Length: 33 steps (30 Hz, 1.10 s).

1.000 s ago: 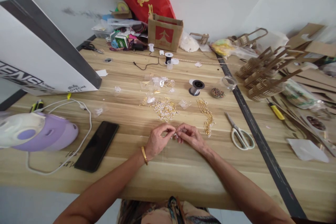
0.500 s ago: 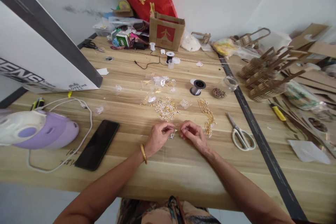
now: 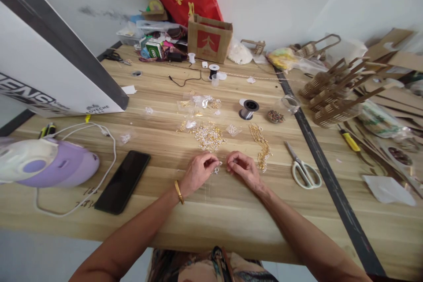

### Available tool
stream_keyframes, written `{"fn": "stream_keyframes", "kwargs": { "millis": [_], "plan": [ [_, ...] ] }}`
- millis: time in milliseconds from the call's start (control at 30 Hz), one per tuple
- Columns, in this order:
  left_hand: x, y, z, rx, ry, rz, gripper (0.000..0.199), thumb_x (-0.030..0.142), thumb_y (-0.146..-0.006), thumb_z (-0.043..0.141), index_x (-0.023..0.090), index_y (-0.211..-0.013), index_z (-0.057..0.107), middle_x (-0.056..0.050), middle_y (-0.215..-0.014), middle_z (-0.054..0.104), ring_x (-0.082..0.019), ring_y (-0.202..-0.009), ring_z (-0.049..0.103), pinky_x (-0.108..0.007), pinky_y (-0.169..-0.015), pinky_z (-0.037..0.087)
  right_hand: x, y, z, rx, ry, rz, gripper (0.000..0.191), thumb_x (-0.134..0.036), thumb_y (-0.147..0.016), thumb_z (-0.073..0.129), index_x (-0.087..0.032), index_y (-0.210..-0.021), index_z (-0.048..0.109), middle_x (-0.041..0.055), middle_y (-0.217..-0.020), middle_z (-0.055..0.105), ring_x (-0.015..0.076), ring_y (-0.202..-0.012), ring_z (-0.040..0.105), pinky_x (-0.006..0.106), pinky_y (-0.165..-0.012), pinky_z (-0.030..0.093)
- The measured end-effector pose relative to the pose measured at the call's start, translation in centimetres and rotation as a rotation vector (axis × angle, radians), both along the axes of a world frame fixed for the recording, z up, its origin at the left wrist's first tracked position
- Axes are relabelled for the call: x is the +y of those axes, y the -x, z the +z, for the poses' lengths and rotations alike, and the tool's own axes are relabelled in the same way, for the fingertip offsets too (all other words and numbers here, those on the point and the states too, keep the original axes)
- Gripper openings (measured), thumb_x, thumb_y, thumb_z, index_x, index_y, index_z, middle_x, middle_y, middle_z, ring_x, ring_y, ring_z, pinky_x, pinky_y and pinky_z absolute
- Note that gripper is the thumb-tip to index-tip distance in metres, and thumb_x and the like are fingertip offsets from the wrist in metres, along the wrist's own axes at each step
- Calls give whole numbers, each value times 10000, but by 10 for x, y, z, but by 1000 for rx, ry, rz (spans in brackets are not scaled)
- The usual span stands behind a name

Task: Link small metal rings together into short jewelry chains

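My left hand (image 3: 200,171), with a gold bangle (image 3: 179,192) at its wrist, pinches a tiny pale bead (image 3: 220,163) between thumb and forefinger. Below its fingertips hang small silvery pieces (image 3: 216,170), and a faint clear line trails down over the wood. Just to the right, my right hand (image 3: 243,169) is closed in a pinch; whatever lies between its fingertips is too small to make out. Beyond both hands lies a heap of gold and clear beads (image 3: 209,136). Several gold chains (image 3: 263,147) lie right of it, near a small bag of rings (image 3: 233,130).
White-handled scissors (image 3: 306,172) lie to the right, a black phone (image 3: 123,183) to the left beside a purple-and-white device (image 3: 62,163). Behind the beads stand a wire spool (image 3: 248,109) and a clear jar (image 3: 291,104). Small woven baskets (image 3: 333,92) crowd the right side.
The fingertips have drawn slightly apart, and the bead now shows at my left fingertips. Everything else on the table stays where it was.
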State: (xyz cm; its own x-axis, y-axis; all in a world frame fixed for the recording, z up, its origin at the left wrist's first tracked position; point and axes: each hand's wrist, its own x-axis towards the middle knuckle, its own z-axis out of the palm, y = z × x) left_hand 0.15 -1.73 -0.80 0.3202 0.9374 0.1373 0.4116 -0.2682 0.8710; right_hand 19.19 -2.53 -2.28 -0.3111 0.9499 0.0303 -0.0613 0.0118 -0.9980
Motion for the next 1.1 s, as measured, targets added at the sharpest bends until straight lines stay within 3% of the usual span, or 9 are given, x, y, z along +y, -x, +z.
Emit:
{"fn": "stream_keyframes", "kwargs": {
  "millis": [200,433,567,733,900,1100],
  "plan": [
    [5,2,0,-198,110,-39,138,221,-785,616,136,-679,599,-10,-698,564,-118,-668,519,-227,-626,405,0,1,2,-45,22,-6,221,-393,-817,614,-176,-801,577,7,-673,559,127,-595,522,248,-551,438],
    [6,1,2,-507,298,-95,193,236,-672,728,134,-598,581,-60,-877,629,-163,-858,571,-276,-764,428,1,2,1,-98,0,16,232,-403,-824,597,-173,-809,570,0,-656,548,120,-581,491,245,-548,396],
    [4,0,3,-634,501,-105,253,253,-628,765,137,-575,547,-53,-841,679,-148,-777,598,-282,-737,442,0,1,-2,-130,-22,21,210,-380,-831,593,-173,-811,566,0,-672,542,120,-600,477,240,-552,374],
    [4,-3,2,-637,571,-88,260,277,-600,787,129,-580,574,-35,-712,687,-122,-663,593,-256,-672,445,-2,2,-3,-194,-71,49,182,-353,-854,561,-173,-825,563,8,-717,542,119,-611,476,240,-556,376],
    [4,-5,-1,-605,612,-16,300,293,-563,809,123,-633,572,14,-561,614,-83,-529,530,-224,-568,428,-4,3,-2,-359,-273,44,137,-287,-893,503,-175,-842,562,19,-747,552,118,-608,480,240,-553,386],
    [3,-6,-3,-636,629,0,470,289,-586,794,145,-945,527,35,-584,617,-95,-534,547,-238,-576,435,-8,5,-4,-554,-661,55,116,-179,-924,416,-182,-927,532,59,-838,575,153,-741,555,267,-641,461]
  ]
}}
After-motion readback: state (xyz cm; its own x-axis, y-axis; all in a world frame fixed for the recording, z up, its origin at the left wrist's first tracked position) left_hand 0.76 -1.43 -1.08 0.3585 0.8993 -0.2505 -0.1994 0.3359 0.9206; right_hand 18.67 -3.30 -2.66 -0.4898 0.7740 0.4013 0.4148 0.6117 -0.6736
